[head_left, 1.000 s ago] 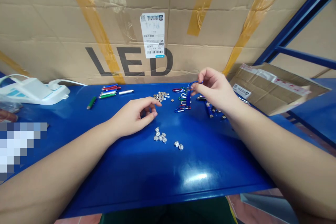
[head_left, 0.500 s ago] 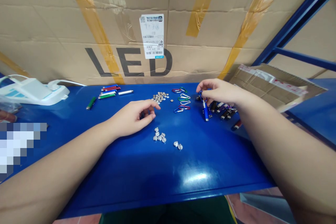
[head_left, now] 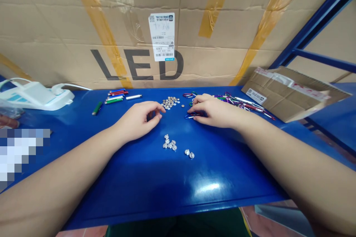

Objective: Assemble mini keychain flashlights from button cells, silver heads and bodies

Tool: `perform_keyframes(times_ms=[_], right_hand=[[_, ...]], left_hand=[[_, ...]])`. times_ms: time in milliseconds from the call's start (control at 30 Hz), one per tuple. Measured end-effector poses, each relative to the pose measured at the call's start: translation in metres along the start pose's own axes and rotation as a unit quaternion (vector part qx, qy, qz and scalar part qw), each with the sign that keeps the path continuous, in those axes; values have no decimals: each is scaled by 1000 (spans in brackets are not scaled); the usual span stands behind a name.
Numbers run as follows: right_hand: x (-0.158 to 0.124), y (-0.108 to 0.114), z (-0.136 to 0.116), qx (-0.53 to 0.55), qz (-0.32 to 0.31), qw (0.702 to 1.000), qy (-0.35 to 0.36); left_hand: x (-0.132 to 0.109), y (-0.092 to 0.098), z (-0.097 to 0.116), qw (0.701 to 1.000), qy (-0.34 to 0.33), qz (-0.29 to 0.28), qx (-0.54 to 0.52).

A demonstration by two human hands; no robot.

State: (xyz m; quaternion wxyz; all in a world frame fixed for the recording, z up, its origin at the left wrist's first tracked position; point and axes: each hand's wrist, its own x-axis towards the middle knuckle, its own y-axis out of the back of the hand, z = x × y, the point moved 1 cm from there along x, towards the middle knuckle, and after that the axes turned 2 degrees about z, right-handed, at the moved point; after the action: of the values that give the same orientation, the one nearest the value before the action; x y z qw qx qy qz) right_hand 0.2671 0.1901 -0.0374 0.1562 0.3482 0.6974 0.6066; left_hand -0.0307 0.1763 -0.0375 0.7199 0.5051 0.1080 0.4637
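Observation:
My left hand [head_left: 137,119] rests on the blue table [head_left: 211,170] with its fingers curled round something small and dark that I cannot make out. My right hand [head_left: 213,111] lies over a cluster of coloured carabiner clips [head_left: 189,95]. Its fingertips press together on a blue clip [head_left: 188,117] that sticks out beneath them. A heap of silver button cells [head_left: 170,102] sits between the two hands. Several small silver caps [head_left: 169,144] lie nearer to me, with two more caps [head_left: 189,153] beside them.
Mini flashlights [head_left: 116,96] lie in a row at the back left, with a green flashlight [head_left: 96,108] and a silver flashlight [head_left: 133,97] apart. More flashlight bodies [head_left: 246,103] lie right of my hand. A small carton [head_left: 289,92], a white device [head_left: 36,96] and the big LED carton [head_left: 139,26] border the table.
My right hand put down the blue flashlight it held and came left onto the carabiner clips. The flashlight pile on the right has shifted back. My left hand stayed put.

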Motion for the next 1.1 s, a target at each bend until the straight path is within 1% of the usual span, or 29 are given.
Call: perform_keyframes(times_ms=[100,167,267,367,433,533,633,667,733,833,900,1000,1033,1100], right_hand=[[4,-5,-4,-9,6,1000,5],[5,-5,-3,0,11,1000,-1],[6,-5,-1,34,11,999,-15],[7,-4,-1,68,-1,997,-27],[8,-2,-3,72,-5,997,-35],[8,1,-6,59,1,998,-34],[7,2,-8,40,6,999,-36],[6,2,-8,37,6,999,-37],[6,2,-8,38,6,999,-39],[6,1,-6,39,4,999,-39],[7,1,-5,38,1,999,-38],[7,2,-5,42,-3,998,-43],[8,2,-6,43,-4,998,-45],[7,3,-6,44,-5,998,-48]], left_hand=[[1,3,-9,998,17,36,42],[2,6,-15,995,40,56,68],[2,11,-23,989,76,80,101],[1,16,-28,981,97,91,141],[-1,21,-33,969,124,97,190],[-8,32,-49,937,204,107,264],[-13,45,-71,914,257,97,299],[-14,49,-77,911,266,81,304],[-15,53,-86,911,276,59,300],[-15,55,-92,914,280,39,290],[-16,53,-94,912,270,54,304],[-18,52,-99,906,244,110,328],[-18,51,-102,904,246,114,331],[-19,51,-108,902,266,91,328]])
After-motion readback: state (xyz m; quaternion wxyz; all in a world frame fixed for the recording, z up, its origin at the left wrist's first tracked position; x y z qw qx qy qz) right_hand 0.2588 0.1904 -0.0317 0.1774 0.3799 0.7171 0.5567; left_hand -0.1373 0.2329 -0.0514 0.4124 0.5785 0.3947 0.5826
